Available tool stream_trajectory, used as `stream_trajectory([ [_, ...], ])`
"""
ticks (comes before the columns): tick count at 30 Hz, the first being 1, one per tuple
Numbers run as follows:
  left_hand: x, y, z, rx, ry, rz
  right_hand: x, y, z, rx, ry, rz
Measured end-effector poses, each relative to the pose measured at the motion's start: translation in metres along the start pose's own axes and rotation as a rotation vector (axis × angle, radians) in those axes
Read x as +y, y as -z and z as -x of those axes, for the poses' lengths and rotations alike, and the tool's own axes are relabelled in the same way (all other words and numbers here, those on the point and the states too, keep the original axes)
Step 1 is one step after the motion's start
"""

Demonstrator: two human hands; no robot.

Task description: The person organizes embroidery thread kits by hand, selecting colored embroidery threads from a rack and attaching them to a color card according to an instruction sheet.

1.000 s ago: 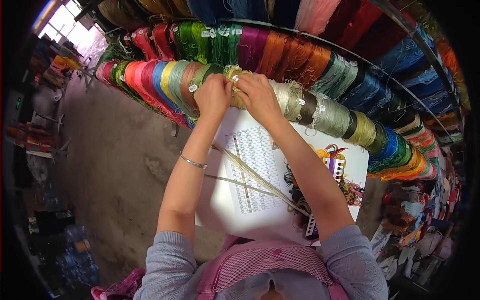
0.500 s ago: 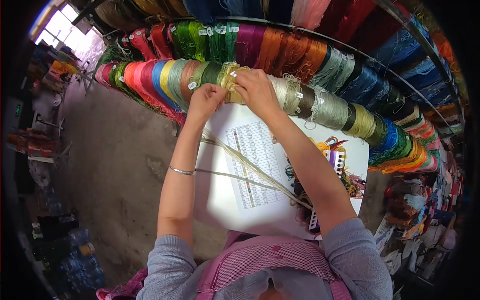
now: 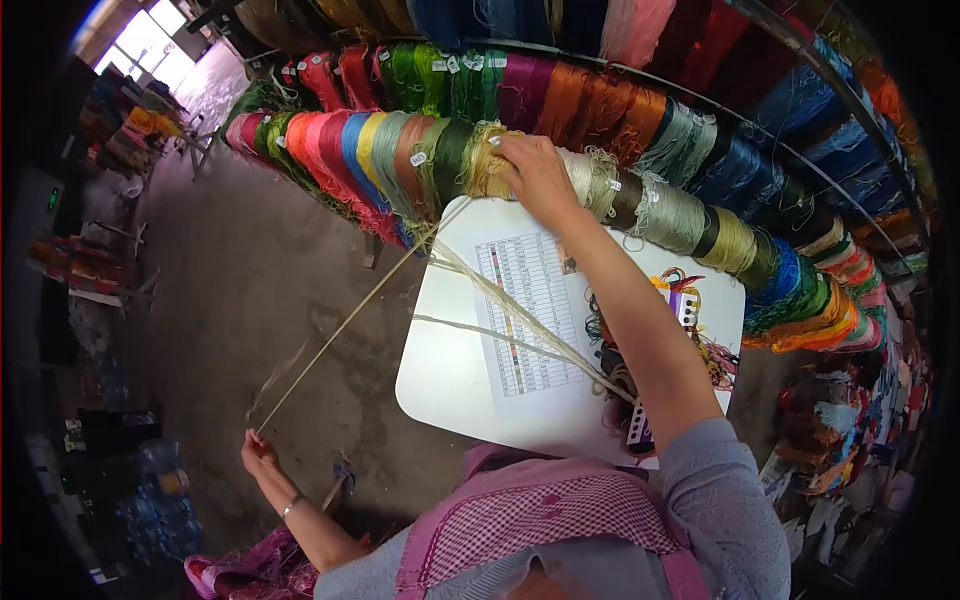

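Yellow thread [image 3: 350,318] runs taut in a long diagonal over the floor [image 3: 230,280], from near the yellow skein [image 3: 483,170] on the front rack down to the left hand [image 3: 259,452]. Left hand: closed, fingertips pinching the thread's low end, well out to the side; a fine wisp hangs next to it. Right hand [image 3: 540,178]: fingers curled on the yellow skein, by its white tag [image 3: 494,141]; finger gap and exact grip can't be told.

Status: one length looks pulled out to near full stretch. No cut shows; can't tell if the top end is free of the skein. Pale thread bundle [image 3: 520,318] already lies across the printed sheet [image 3: 540,270] on the white table [image 3: 450,390], with a thinner strand [image 3: 470,325] below it. Both slant toward the lower holed card [image 3: 640,428]; attachment there is unclear. Yellow length isn't laid flat with them.

Containers: no box or bin can be made out near the hands. Upper holed card [image 3: 689,308] sits beside a tangle of coloured threads [image 3: 722,360]; what its holes carry is too small to read. Green skein [image 3: 453,165] and cream skein [image 3: 578,172] flank the yellow one.
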State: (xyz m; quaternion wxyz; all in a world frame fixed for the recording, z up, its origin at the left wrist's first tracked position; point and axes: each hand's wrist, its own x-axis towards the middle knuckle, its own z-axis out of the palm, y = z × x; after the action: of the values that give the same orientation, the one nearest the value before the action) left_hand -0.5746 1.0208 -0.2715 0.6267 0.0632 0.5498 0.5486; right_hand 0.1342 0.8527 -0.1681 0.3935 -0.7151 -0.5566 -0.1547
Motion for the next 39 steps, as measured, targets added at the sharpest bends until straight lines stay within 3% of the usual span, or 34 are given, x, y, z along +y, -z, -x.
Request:
stream_trajectory([
  [2, -0.017, -0.009, 0.015, -0.349, -0.006, -0.227, -0.016, 0.006, 0.001, -0.026, 0.017, -0.008],
  [3, -0.051, -0.091, 0.107, -0.131, -0.156, -0.473, -0.038, 0.013, 0.003, -0.039, -0.042, -0.068],
  [4, -0.072, -0.125, 0.145, -0.35, -0.182, -0.527, -0.064, 0.019, 0.01, -0.058, -0.106, -0.133],
  [7, -0.122, -0.213, 0.25, -0.795, -0.043, -0.463, -0.135, 0.027, 0.047, -0.453, -0.303, -0.724],
  [9, -0.144, -0.243, 0.285, -0.986, 0.129, -0.403, -0.175, 0.034, 0.066, -0.393, -0.106, -0.872],
  [11, -0.156, -0.266, 0.303, -1.105, 0.205, -0.317, -0.185, 0.048, 0.082, -0.618, -0.295, -1.051],
  [13, -0.163, -0.279, 0.316, -1.128, 0.218, -0.299, -0.184, 0.066, 0.086, -0.645, -0.378, -1.067],
  [15, -0.165, -0.285, 0.324, -1.156, 0.377, -0.309, -0.177, 0.083, 0.092, -0.675, -0.582, -1.251],
  [17, -0.171, -0.288, 0.329, -1.175, 0.415, -0.313, -0.175, 0.1, 0.093, -0.62, -0.604, -1.163],
  [20, -0.184, -0.289, 0.336, -1.204, 0.295, -0.498, -0.172, 0.118, 0.098, -0.556, -0.666, -1.174],
  [30, -0.2, -0.299, 0.345, -1.233, 0.226, -0.532, -0.167, 0.14, 0.109, -0.429, -0.7, -1.15],
  [32, -0.21, -0.308, 0.324, -1.221, -0.069, -0.703, -0.152, 0.164, 0.116, -0.379, -0.914, -1.254],
  [33, -0.212, -0.318, 0.311, -1.184, -0.143, -0.699, -0.141, 0.185, 0.121, -0.384, -0.399, -0.636],
  [34, -0.216, -0.329, 0.296, -1.125, -0.242, -0.73, -0.136, 0.212, 0.126, -0.34, -0.975, -0.908],
  [35, -0.223, -0.34, 0.28, -1.061, -0.337, -0.759, -0.113, 0.239, 0.142, -0.35, -0.747, -0.643],
  [36, -0.233, -0.35, 0.26, -1.035, -0.365, -0.729, -0.091, 0.271, 0.159, -0.312, -0.852, -0.475],
  [37, -0.243, -0.361, 0.247, -1.044, -0.477, -0.763, -0.082, 0.303, 0.169, -0.116, -0.95, -0.356],
  [38, -0.251, -0.373, 0.236, -1.051, -0.589, -0.798, -0.051, 0.344, 0.188, -0.099, -0.983, -0.105],
  [39, -0.259, -0.385, 0.231, -1.063, -0.614, -0.791, -0.022, 0.384, 0.215, 0.071, -0.941, 0.091],
])
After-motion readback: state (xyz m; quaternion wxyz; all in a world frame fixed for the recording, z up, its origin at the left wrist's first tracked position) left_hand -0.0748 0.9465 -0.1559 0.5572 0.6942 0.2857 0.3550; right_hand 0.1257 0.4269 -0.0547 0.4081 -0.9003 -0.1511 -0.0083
